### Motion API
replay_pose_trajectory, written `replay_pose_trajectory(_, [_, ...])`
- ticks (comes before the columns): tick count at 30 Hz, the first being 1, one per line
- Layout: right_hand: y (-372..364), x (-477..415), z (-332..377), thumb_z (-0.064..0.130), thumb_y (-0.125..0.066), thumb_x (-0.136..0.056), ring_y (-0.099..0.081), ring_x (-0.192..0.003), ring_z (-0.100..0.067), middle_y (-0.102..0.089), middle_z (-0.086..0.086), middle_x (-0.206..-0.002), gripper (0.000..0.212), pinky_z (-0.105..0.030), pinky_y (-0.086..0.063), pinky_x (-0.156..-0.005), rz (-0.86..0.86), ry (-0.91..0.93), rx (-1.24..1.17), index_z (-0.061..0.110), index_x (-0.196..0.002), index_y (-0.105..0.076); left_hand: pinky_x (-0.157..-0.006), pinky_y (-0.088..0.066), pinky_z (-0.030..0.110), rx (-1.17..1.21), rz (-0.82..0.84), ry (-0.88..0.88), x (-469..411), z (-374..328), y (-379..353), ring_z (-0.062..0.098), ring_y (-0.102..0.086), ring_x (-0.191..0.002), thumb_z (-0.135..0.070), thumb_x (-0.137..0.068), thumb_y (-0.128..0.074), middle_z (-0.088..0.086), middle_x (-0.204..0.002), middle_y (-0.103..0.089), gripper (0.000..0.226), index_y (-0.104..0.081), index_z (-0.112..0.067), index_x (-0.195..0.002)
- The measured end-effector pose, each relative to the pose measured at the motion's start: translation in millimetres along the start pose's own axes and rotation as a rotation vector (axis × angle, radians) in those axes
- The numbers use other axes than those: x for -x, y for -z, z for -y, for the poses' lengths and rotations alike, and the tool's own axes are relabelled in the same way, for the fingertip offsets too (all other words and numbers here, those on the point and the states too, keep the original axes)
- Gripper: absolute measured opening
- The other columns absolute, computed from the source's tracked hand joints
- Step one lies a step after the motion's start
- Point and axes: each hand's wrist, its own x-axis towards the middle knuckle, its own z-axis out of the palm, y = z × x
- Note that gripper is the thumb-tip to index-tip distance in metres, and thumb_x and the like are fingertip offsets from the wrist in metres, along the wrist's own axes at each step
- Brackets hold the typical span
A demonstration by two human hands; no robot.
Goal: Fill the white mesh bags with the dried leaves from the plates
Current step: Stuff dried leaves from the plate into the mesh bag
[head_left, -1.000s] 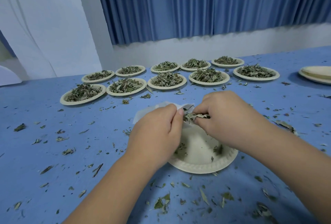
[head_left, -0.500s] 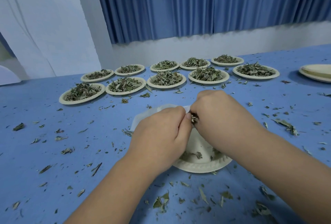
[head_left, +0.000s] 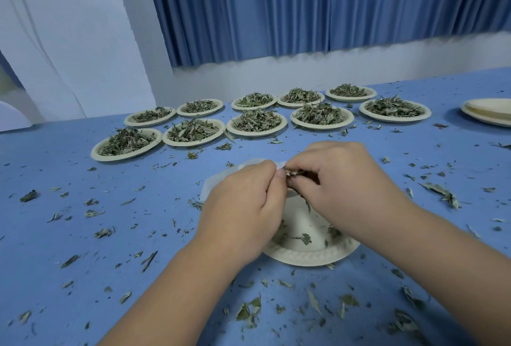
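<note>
At 6 o'clock we see near plate, few leaf scraps left. Over its 11 o'clock edge our left hand pinches white mesh bag rim; right hand grasps dried leaves at bag mouth. At 12 o'clock, ten full plates, two rows. At 2 o'clock, empty plate stack.

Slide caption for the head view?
Left hand holds white mesh bag; right hand stuffs dried leaves in, above a nearly empty plate.
</note>
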Motion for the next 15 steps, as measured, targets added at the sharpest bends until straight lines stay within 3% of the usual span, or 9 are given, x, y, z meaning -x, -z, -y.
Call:
replay_pose_trajectory(4, [-3.2,-2.7,0.6,0.018,-0.054,-0.09,-0.055,-0.083,-0.016,-0.06,0.0,-0.087,0.018,-0.034,-0.044,-0.076,0.092,0.02,0.052,0.015,-0.08,-0.07,-0.051,-0.031,0.033,0.002,-0.001,-0.021,0.4,1.0,-2.0,0.012,-0.042,-0.056,-0.041,-0.094,-0.029,-0.006,-0.056,-0.041,0.038,-0.032,-0.024,-0.061])
replay_pose_trajectory(9, [2.5,3.2,-1.1,0.023,-0.054,-0.092,-0.055,-0.077,-0.009,-0.064,0.002,-0.079,0.018,-0.028,-0.042,-0.072,0.113,0.012,-0.14,0.016,-0.085,-0.068,-0.051,-0.027,0.03,0.062,-0.02,0.011,-0.4,6.8,-0.6,0.012,-0.04,-0.057,-0.033,-0.097,-0.038,-0.007,-0.055,-0.04,0.04,-0.032,-0.025,-0.059])
replay_pose_trajectory(12, [-2.2,2.6,-1.6,0.021,-0.061,-0.09,-0.057,-0.075,-0.004,-0.066,0.008,-0.074,0.007,-0.015,-0.045,-0.064,0.002,-0.101,-0.272,0.023,-0.085,-0.066,-0.05,-0.027,0.031,0.064,-0.016,0.014,-0.2,5.5,-0.9,0.011,-0.04,-0.055,-0.041,-0.092,-0.032,-0.007,-0.053,-0.039,0.038,-0.03,-0.026,-0.058])
replay_pose_trajectory(15, [-9.8,2.1,0.5,0.016,-0.068,-0.085,-0.058,-0.074,0.003,-0.065,0.013,-0.071,0.013,-0.009,-0.046,-0.067,-0.077,-0.158,-0.341,0.026,-0.08,-0.063,-0.05,-0.03,0.032,0.047,-0.012,0.008,0.2,6.1,-2.1,0.012,-0.041,-0.055,-0.036,-0.098,-0.036,-0.006,-0.055,-0.041,0.04,-0.031,-0.025,-0.059])
